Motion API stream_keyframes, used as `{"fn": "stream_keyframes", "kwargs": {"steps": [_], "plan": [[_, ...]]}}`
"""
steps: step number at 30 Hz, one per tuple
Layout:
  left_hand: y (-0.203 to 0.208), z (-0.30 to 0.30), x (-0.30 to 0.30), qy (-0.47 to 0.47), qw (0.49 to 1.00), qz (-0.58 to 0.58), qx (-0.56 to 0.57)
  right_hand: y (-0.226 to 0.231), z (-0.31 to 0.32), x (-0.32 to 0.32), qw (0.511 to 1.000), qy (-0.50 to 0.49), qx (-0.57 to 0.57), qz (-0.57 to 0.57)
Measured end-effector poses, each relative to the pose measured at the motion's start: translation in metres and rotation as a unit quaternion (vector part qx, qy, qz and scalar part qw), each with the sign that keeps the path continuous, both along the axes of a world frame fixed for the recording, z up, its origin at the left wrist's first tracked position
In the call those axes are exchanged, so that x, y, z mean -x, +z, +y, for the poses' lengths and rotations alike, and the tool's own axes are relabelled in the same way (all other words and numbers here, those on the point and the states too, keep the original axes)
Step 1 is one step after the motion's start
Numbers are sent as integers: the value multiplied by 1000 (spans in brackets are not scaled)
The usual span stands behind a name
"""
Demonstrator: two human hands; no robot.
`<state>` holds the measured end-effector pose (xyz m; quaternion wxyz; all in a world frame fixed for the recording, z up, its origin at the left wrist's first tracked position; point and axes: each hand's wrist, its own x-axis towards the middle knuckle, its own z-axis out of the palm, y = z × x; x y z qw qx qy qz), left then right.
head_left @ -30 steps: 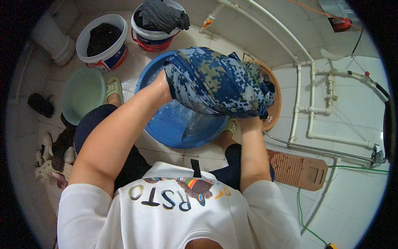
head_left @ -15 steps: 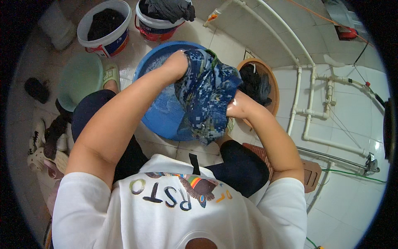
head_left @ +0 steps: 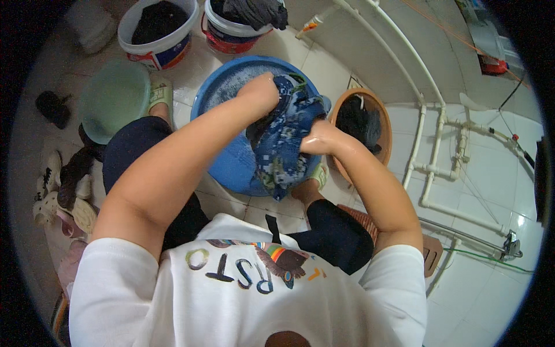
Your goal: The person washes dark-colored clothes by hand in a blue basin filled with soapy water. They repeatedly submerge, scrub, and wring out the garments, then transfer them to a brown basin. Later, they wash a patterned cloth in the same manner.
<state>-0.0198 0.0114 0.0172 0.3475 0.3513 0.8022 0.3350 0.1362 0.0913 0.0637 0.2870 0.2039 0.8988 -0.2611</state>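
A wet blue camouflage garment (head_left: 283, 153) with a green cord (head_left: 298, 81) at its far end hangs bunched over the blue basin (head_left: 228, 168). My left hand (head_left: 261, 92) is closed on its upper left edge, knuckles up. On the other side my right hand (head_left: 316, 139) grips the cloth, its fingertips hidden in the folds. The garment's lower end reaches the basin's near rim. Behind the left hand, foamy water (head_left: 231, 78) shows in the basin.
Two white buckets, one at left (head_left: 180, 51) and one beside it (head_left: 222, 43), hold dark cloth. An orange basin (head_left: 386, 130) with dark clothes stands right, a pale green basin (head_left: 115, 104) left. White pipes (head_left: 420, 139) run along the right wall. Shoes (head_left: 49, 205) lie at left.
My hands have come closer together, and the garment is bunched narrower between them. The view has also shifted slightly.
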Motion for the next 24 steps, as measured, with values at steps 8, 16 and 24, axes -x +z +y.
{"fn": "stream_keyframes", "kwargs": {"steps": [8,16,24], "plan": [[-46,7,23,299,659,-684,-91,15,30,-3,721,-582,312,213],[54,-13,70,272,557,-751,-227,135,94,121,558,-559,316,526],[101,-33,104,345,611,-600,-383,102,165,281,620,-527,375,444]]}}
